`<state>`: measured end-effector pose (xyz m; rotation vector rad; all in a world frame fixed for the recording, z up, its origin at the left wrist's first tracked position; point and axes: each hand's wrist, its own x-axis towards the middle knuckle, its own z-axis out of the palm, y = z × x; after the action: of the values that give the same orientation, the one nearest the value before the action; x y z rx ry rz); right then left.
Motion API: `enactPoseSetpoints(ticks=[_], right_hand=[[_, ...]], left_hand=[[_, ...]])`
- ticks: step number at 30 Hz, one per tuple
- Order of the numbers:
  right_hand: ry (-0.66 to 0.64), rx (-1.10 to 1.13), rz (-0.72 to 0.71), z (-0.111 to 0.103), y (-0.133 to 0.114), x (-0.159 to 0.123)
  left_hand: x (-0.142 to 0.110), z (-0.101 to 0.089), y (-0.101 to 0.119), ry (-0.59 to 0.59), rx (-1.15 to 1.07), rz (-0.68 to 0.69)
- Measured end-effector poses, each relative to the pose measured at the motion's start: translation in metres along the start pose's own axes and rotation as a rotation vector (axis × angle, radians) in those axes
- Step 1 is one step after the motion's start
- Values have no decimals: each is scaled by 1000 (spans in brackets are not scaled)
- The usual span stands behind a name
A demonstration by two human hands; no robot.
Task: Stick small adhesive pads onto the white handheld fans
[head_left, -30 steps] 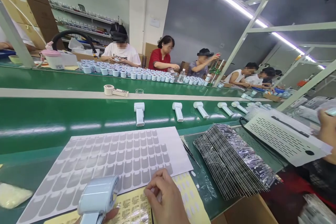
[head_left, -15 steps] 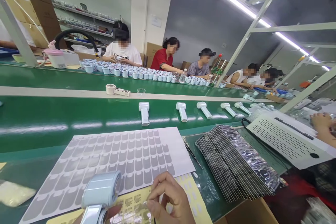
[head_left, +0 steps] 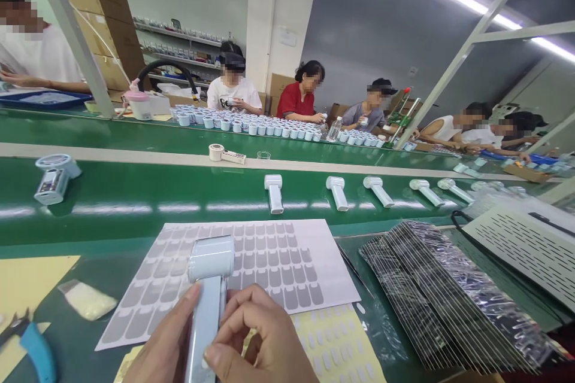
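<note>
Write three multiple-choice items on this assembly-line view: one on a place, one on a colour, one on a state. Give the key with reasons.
1. Where does the white sheet of grey stickers lie?
A. on the green bench, behind the hands
B. on the far shelf
C. inside a cardboard box

2. What colour is the conveyor belt?
A. red
B. green
C. black

3. How is the pale blue handheld device held?
A. lying alone on the belt
B. hanging from a hook
C. gripped between both hands

Key: 1 A, the sheet lies flat beyond the device; 2 B, the belt is green; 3 C, the left hand and right hand close on its handle.
</note>
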<state>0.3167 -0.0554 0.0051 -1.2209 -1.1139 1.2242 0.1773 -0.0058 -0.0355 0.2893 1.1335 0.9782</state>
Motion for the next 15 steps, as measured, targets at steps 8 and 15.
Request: enactPoseSetpoints(ticks=[8, 15], right_hand=[[9, -126, 13, 3, 0, 4], [22, -318, -293, 6, 21, 8]], left_hand=[[-12, 23, 9, 59, 56, 4], [-15, 22, 16, 75, -27, -27]])
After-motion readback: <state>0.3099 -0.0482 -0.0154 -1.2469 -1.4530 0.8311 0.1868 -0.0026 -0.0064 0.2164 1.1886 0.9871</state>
